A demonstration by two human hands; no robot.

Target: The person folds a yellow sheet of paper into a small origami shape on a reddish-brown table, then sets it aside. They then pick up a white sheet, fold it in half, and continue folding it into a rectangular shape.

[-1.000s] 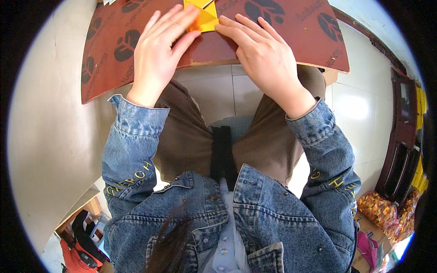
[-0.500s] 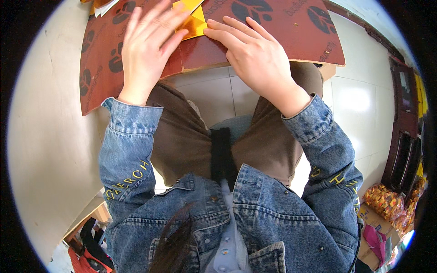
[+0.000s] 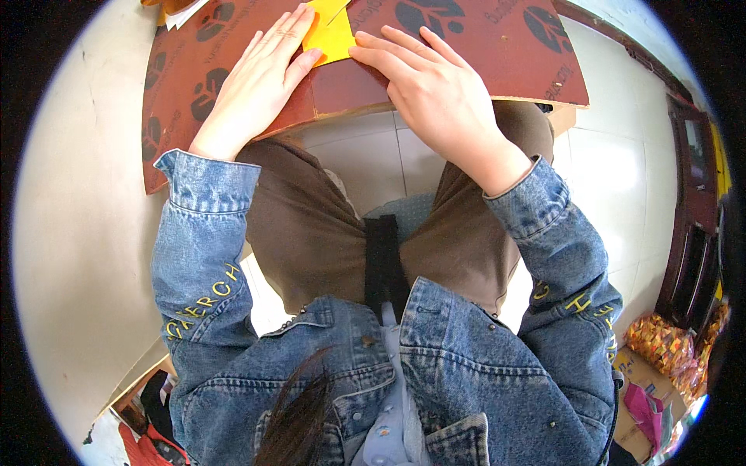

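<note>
A folded piece of yellow paper (image 3: 332, 40) lies at the far middle of a red-brown board table (image 3: 521, 66), and its upper part runs out of view. My left hand (image 3: 260, 74) rests flat along the paper's left edge, fingers stretched out, with the thumb tip at its lower left corner. On the other side, my right hand (image 3: 439, 89) lies with its fingers spread. Its index fingertip touches or nearly touches the paper's right edge. Neither hand grips anything.
White and golden sheets (image 3: 183, 14) sit at the table's far left. A pale wall (image 3: 78, 202) rises to the left. Lower right on the tiled floor are a cardboard box (image 3: 649, 377), a bag with orange and yellow contents (image 3: 660, 342) and pink cloth (image 3: 641, 408).
My left hand, blurred and partly over the paper before, has come down flat beside its left edge. The paper looks matt yellow where it shone gold. My right hand stays nearly still.
</note>
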